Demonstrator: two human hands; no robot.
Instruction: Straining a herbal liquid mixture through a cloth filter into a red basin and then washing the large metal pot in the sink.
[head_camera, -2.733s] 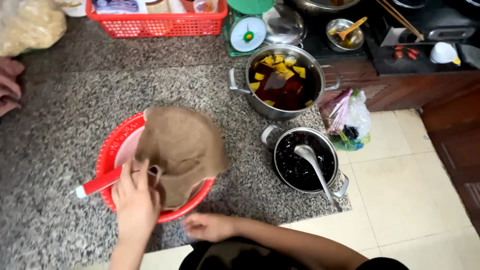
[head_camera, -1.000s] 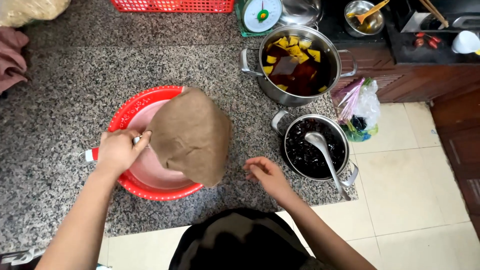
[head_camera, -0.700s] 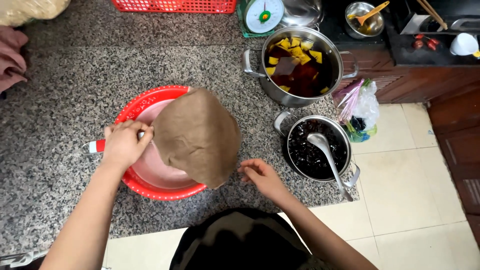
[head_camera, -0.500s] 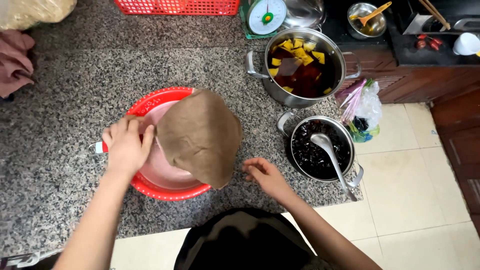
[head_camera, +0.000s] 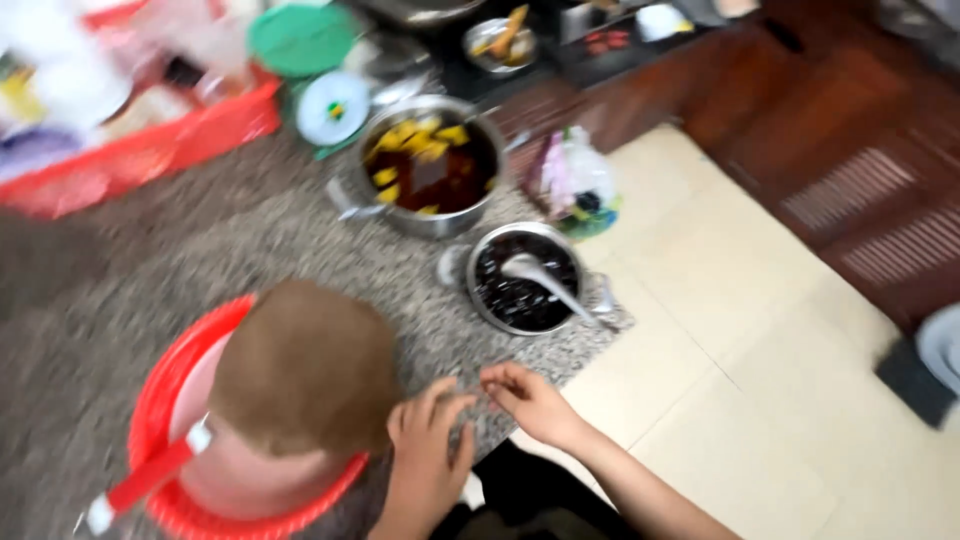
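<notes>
- Head view, blurred by motion: our left hand (head_camera: 428, 452) lies on the granite tabletop (head_camera: 200, 260), fingers spread and holding nothing, touching the edge of the brown cloth (head_camera: 305, 370).
- Our right hand (head_camera: 528, 400) hovers just beside it, fingers loosely curled and empty.
- That cloth already drapes over the pink bowl (head_camera: 240, 470) inside the red basket (head_camera: 165, 400), so we judge the covering done.
- A red-handled tool (head_camera: 145, 478) pokes out from under the cloth.
- Nearby, the small pot of dark jelly (head_camera: 525, 280) with its ladle (head_camera: 545, 280) looks untouched.
</notes>
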